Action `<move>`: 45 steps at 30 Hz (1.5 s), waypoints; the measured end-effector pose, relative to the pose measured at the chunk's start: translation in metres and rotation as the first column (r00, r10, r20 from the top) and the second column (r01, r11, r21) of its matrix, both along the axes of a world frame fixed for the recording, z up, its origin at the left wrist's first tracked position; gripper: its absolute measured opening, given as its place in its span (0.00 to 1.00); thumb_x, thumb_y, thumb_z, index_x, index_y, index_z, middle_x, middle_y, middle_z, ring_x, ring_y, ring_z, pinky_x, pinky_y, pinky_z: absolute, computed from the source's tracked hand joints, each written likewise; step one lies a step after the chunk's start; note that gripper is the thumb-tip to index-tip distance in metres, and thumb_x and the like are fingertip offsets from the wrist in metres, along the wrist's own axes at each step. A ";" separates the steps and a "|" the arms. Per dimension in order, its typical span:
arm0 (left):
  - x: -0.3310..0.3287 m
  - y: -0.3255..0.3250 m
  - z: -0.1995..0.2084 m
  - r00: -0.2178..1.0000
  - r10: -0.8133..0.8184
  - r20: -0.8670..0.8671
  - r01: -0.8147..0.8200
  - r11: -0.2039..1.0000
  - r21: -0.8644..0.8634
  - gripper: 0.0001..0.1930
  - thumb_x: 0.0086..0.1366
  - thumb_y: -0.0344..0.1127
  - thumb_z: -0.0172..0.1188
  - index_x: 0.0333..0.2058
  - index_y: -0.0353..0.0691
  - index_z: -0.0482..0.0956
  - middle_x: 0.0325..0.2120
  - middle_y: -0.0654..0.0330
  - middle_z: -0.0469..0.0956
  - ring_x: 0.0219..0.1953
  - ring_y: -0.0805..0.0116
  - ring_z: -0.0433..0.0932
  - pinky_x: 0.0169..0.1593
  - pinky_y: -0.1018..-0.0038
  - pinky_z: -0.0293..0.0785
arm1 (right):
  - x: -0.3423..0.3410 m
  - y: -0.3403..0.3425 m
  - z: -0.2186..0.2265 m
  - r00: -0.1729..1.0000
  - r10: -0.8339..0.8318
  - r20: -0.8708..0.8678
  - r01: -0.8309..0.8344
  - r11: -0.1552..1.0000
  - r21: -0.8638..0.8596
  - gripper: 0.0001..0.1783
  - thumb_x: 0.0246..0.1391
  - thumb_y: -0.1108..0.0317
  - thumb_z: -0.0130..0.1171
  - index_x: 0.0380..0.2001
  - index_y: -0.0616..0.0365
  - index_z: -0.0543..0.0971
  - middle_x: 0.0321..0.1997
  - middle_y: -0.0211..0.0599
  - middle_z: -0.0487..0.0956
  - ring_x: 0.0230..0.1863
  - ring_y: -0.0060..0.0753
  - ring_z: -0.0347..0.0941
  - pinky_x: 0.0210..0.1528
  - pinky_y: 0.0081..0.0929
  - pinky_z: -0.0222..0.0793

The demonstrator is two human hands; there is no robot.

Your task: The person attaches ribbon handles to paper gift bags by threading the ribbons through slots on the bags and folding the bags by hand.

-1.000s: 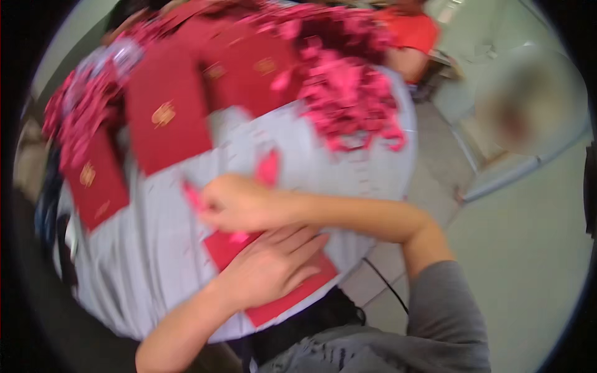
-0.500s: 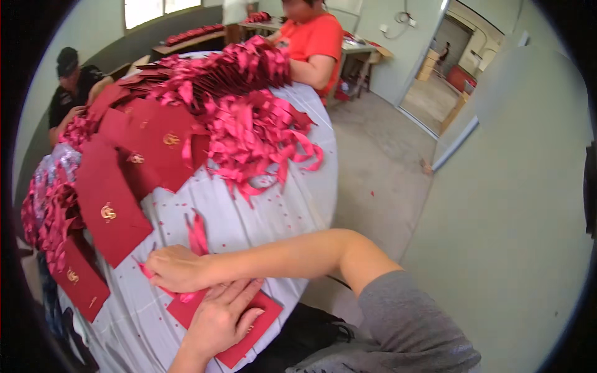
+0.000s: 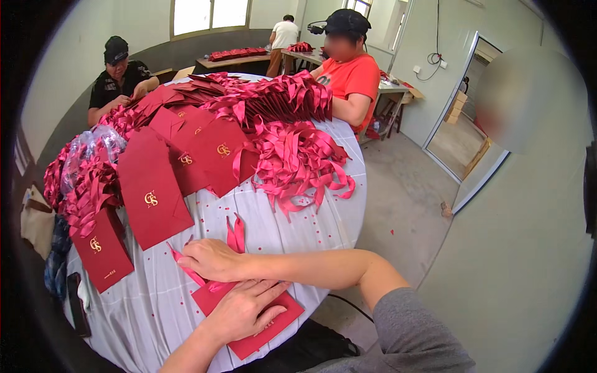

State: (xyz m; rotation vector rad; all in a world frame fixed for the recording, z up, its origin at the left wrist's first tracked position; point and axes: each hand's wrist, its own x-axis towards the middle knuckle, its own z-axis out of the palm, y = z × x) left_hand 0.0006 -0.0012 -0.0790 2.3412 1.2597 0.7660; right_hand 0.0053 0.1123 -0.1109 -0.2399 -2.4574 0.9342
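Observation:
A flat red paper gift bag (image 3: 280, 324) lies near the table's front edge, with pink ribbon at its far end. My left hand (image 3: 239, 311) rests flat on the bag, fingers stretched out and thumb apart. From the right, my right forearm crosses over beyond it. My right hand (image 3: 211, 258) is closed at the pink ribbon (image 3: 184, 260), partly hiding it; its fingertips are mostly hidden. Another stretch of ribbon (image 3: 236, 234) stands up behind my right wrist.
Red bags with gold emblems (image 3: 151, 200) lie to the left and beyond. A heap of loose pink ribbons (image 3: 301, 161) sits at the far right of the white-covered table (image 3: 273, 239). A phone (image 3: 78, 304) lies at the left edge. Co-workers sit across the table.
The head view has tipped upward, so the scene sits lower and more to the right in it. Both hands stay in nearly the same place on the bag and ribbon.

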 end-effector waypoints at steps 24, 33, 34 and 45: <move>-0.003 0.000 -0.004 1.000 -0.013 0.013 0.012 0.997 0.076 0.23 0.61 0.39 0.56 0.53 0.32 0.69 0.49 0.46 0.72 0.51 0.53 0.71 0.56 0.64 0.65 | 0.003 0.001 0.000 1.000 0.017 0.018 -0.018 0.998 0.052 0.16 0.56 0.61 0.52 0.23 0.65 0.74 0.25 0.51 0.75 0.31 0.56 0.72 0.33 0.46 0.66; -0.003 -0.003 -0.007 0.998 -0.011 0.062 0.006 0.997 0.081 0.22 0.60 0.37 0.56 0.51 0.32 0.70 0.48 0.48 0.72 0.52 0.55 0.70 0.57 0.64 0.64 | 0.006 -0.003 0.004 0.999 0.029 0.025 -0.030 0.998 0.058 0.16 0.56 0.62 0.52 0.22 0.64 0.74 0.25 0.49 0.74 0.30 0.54 0.71 0.32 0.45 0.66; -0.004 -0.002 -0.007 0.998 -0.009 0.059 0.005 0.998 0.067 0.22 0.60 0.37 0.56 0.51 0.32 0.71 0.48 0.48 0.72 0.52 0.55 0.69 0.57 0.63 0.64 | 0.006 -0.002 0.004 1.000 0.019 0.015 -0.020 0.997 0.068 0.16 0.56 0.62 0.52 0.22 0.64 0.74 0.24 0.49 0.74 0.30 0.54 0.71 0.32 0.45 0.66; -0.005 -0.001 -0.009 0.998 -0.018 0.066 0.012 0.996 0.083 0.22 0.59 0.37 0.57 0.50 0.31 0.70 0.48 0.48 0.72 0.53 0.54 0.69 0.57 0.63 0.64 | 0.004 0.000 0.004 0.999 0.023 0.028 -0.024 0.998 0.061 0.15 0.56 0.62 0.53 0.23 0.64 0.75 0.24 0.51 0.74 0.29 0.55 0.71 0.31 0.45 0.66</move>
